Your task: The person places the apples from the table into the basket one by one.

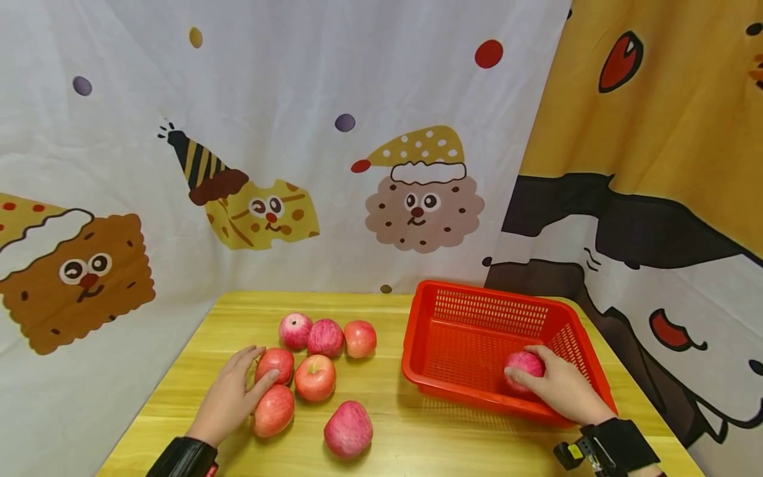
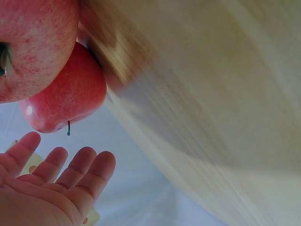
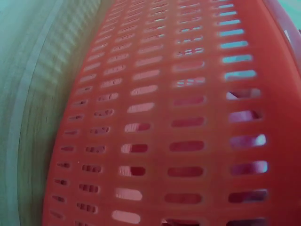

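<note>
We observe the right hand (image 1: 563,386) gripping a pink-red apple (image 1: 524,366) between curled fingers and thumb, inside the perforated red plastic basket (image 1: 456,348), toward its right end. The left hand (image 1: 231,392), fingers extended and loosely spread, grasps nothing beside two red apples (image 1: 275,412) on the wood-grain table (image 1: 411,450). We cannot tell whether its thumb touches them.

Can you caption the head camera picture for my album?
Right hand holding an apple in the basket, left hand by seven more apples on the table.
</note>
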A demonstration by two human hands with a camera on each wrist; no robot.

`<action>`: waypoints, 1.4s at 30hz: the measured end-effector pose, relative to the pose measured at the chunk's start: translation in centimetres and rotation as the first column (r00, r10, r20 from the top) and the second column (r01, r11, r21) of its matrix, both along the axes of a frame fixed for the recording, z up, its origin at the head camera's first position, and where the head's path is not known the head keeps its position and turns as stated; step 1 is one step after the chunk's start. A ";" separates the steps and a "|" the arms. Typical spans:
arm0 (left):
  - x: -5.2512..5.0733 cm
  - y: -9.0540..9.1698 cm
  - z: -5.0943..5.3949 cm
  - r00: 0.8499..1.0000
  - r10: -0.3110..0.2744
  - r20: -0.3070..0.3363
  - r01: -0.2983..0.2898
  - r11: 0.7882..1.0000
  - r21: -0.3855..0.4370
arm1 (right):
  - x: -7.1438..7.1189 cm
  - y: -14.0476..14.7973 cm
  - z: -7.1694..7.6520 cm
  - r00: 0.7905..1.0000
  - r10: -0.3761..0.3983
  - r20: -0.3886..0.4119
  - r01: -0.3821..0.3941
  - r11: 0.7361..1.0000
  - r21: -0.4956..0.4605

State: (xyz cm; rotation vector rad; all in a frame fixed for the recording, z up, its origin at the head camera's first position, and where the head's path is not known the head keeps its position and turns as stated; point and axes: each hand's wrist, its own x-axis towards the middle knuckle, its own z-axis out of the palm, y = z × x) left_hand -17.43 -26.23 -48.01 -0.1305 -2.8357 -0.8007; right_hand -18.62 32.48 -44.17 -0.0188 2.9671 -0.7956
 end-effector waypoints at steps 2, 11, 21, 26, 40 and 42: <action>0.0 0.0 0.0 1.000 0.001 0.005 -0.001 1.000 -0.001 | -0.2 0.2 -0.1 0.999 0.006 0.045 -0.005 1.000 -0.015; 0.1 -0.1 0.0 1.000 0.008 0.028 -0.008 1.000 -0.008 | -1.0 0.7 -0.7 0.992 0.010 0.128 -0.011 1.000 0.008; 0.5 -0.2 -0.3 1.000 0.013 0.024 -0.013 1.000 -0.007 | -1.0 1.6 -0.7 0.996 -0.044 0.083 0.035 0.993 0.110; 0.6 -0.1 -0.2 0.999 0.017 0.032 -0.016 1.000 -0.009 | -0.2 2.1 -0.3 0.998 -0.041 0.052 0.036 0.995 0.097; 4.1 3.1 0.4 0.927 -0.146 -0.346 0.082 0.978 -0.193 | 2.7 5.4 -0.6 0.894 -0.442 -0.075 0.432 0.893 -0.123; 5.2 4.7 0.4 0.895 -0.234 -0.380 0.141 0.956 -0.257 | 2.9 6.4 -0.9 0.897 -0.437 0.067 0.442 0.879 -0.176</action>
